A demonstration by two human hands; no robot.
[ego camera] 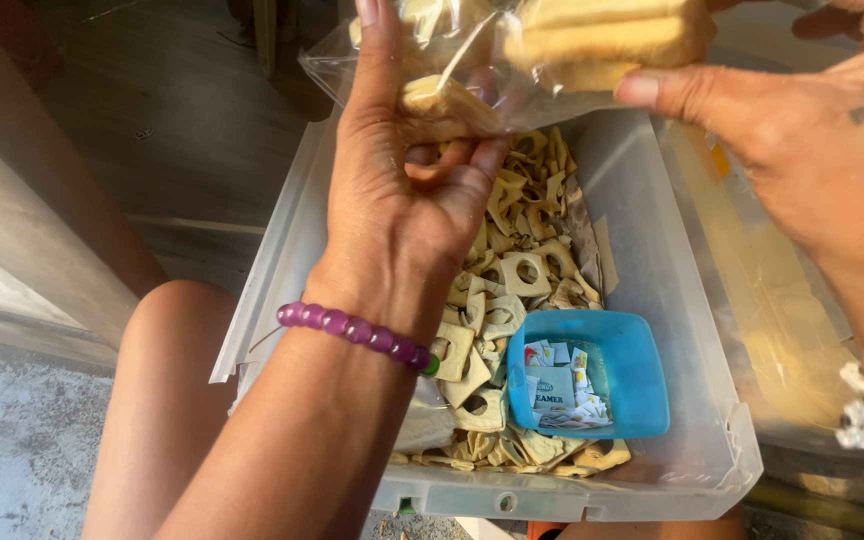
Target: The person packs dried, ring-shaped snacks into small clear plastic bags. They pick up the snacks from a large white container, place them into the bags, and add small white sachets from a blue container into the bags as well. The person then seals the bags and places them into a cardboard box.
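My left hand (402, 190) is raised over a clear plastic bin (667, 250), its fingers closed on the lower edge of a clear plastic bag (452, 60) that holds tan flat pieces. A purple bead bracelet (357, 330) circles that wrist. My right hand (812, 140) grips the same bag from the right, thumb pressed against a stack of tan pieces (602, 35) inside it. Below, the bin holds several loose tan square pieces with round holes (512, 270).
A small blue tray (632, 370) with little printed paper labels sits in the bin's near right corner. A second clear bin (762, 300) lies to the right. My bare knee (162, 400) is at left, over a concrete floor and a wooden plank wall.
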